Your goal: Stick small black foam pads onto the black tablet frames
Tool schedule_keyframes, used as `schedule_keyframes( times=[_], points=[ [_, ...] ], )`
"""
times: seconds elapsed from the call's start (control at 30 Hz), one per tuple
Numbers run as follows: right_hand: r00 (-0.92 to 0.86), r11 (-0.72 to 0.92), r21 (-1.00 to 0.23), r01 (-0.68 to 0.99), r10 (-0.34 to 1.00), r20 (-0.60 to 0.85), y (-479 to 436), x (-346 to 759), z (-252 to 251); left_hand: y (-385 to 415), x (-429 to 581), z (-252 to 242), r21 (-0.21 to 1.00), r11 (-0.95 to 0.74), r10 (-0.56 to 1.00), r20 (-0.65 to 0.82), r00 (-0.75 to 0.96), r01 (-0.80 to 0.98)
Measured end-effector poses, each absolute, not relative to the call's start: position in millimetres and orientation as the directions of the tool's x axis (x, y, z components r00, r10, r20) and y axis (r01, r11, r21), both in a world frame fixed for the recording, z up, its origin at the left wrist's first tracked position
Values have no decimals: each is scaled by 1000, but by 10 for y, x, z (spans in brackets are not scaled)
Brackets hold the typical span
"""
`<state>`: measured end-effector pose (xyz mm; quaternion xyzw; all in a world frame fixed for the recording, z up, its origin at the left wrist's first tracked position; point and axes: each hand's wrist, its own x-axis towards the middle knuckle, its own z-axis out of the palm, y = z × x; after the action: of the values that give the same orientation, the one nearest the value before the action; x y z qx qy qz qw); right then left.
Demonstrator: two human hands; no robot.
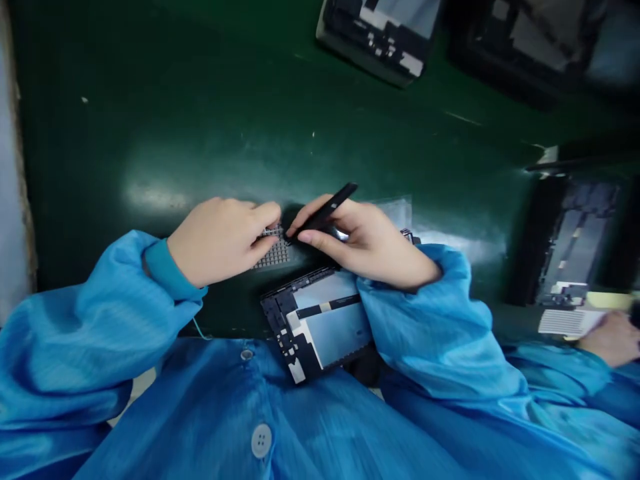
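Observation:
My left hand point(227, 237) is closed, thumb and fingers pinching the edge of a sheet of small grey square pads point(275, 252). In my right hand point(360, 237) is a pair of black tweezers point(327, 208), slanting down to the left. Their tips are at the right side of the sheet; whether a pad is between them is too small to tell. An open electronic device point(335, 327), with a dark frame and blue-grey panels, lies tilted below my hands against the blue coat. My right sleeve covers part of it.
A stack of similar devices point(380, 40) stands at the top on the green table point(175, 100), with more dark parts point(540, 40) beside it. Clear film point(397, 212) lies behind my right hand. At right, a co-worker's hand point(613, 339) is near another device point(575, 233).

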<state>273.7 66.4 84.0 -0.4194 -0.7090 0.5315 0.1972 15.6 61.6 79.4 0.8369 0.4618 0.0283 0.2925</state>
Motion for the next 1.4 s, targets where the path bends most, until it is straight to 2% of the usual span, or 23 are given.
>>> schedule_keyframes(
  times=[0.23,0.47,0.57,0.63,0.7,0.8,0.87,1.03,1.17,1.4],
  points=[
    [-522,5,-942,335,833,-182,533,2770,882,601,138,794,523,-405,792,-209,574,750],
    [-540,92,-900,426,824,-171,601,2725,899,606,138,776,560,-389,803,-183,567,731],
    [-523,49,-920,388,834,-176,556,2740,960,612,139,781,566,-378,803,-193,564,733],
    [-439,-41,-944,328,878,-190,368,2737,1020,617,136,785,572,-372,805,-194,561,731],
    [-249,-106,-955,279,952,-178,41,2694,1060,618,129,787,574,-375,806,-185,562,728],
    [105,-121,-958,259,990,-96,-518,2546,1025,613,120,780,570,-385,806,-174,565,725],
    [206,-98,-959,267,978,-42,-772,2434,956,609,116,769,568,-385,807,-175,564,727],
    [95,0,-951,309,995,31,-854,2312,830,606,122,772,560,-386,809,-177,561,733],
    [86,17,-957,289,995,44,-848,2344,852,607,156,849,492,-394,792,-247,559,776],
    [-114,-10,-898,439,991,-67,-413,2513,1113,619,189,914,461,-387,786,-289,547,799]
  ],
)
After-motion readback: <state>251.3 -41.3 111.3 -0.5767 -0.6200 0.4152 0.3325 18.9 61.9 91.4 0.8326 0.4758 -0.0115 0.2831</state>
